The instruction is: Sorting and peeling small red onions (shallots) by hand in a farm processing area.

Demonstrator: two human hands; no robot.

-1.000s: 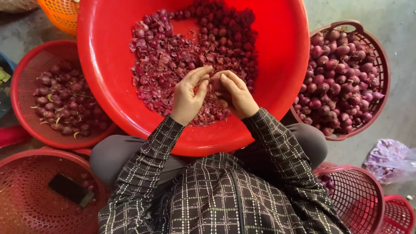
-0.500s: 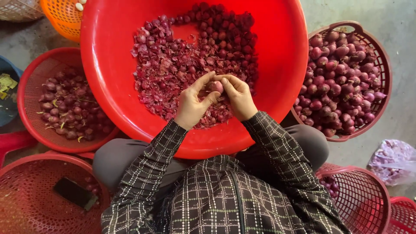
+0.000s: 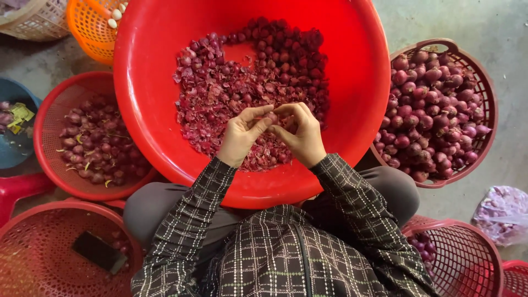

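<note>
Shallot (image 3: 272, 116), seemingly papery-skinned, pinched between left hand (image 3: 240, 137) and right hand (image 3: 302, 135).

A single head-worn camera looks almost straight down from above the seated person, close enough that the checked sleeves and lap fill the lower frame. The big red basin (image 3: 165, 71) sits centre and top, both hands meeting over it. Baskets ring the edges, cropped at left, right and bottom, with bare concrete floor (image 3: 473, 22) showing at the upper right

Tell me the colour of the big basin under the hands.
Bright red basin, seen in the head view, holding purplish-red shallots and skins.
</note>
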